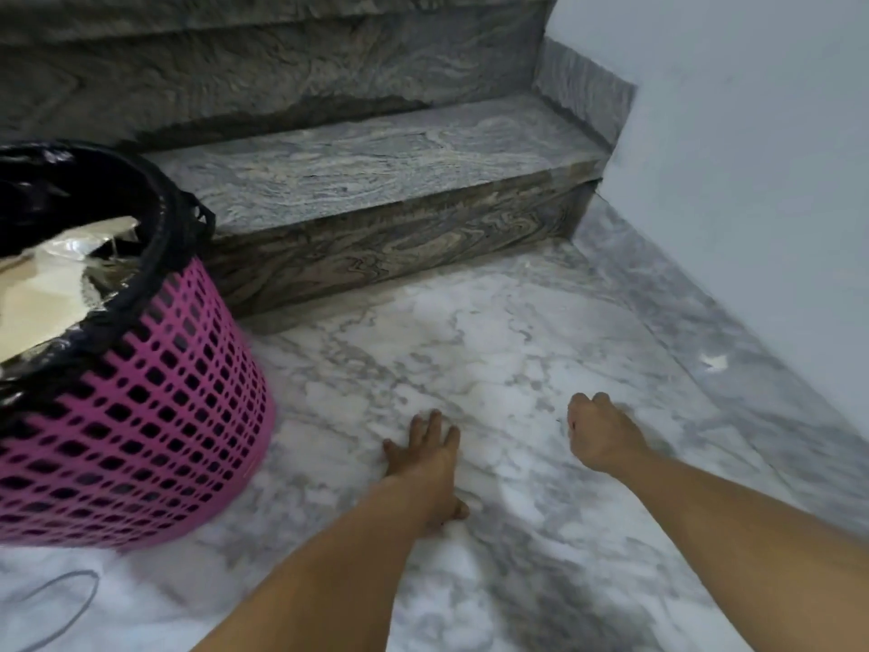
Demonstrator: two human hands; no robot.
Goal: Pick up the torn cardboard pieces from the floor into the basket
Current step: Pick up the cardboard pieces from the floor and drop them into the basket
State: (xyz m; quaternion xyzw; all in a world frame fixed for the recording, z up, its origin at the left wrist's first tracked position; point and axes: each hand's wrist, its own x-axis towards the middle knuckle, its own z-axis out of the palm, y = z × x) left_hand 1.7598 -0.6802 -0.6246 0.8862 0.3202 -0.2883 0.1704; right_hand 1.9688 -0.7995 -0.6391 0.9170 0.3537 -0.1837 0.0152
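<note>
Marble floor (493,331), stone step (376,181); left hand (425,456) spread, right hand (599,432) seemingly curled, blurred.

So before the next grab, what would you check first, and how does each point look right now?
1. Basket standing upright on the floor: ok.
2. Room left in the basket above the cardboard pieces: ok.
3. Left hand free, fingers straight: ok.
4. Right hand free: cannot tell, fingers are curled and may hide something.
5. A piece waiting on the floor: cannot tell; only a small white scrap by the wall, too blurred to name.
</note>
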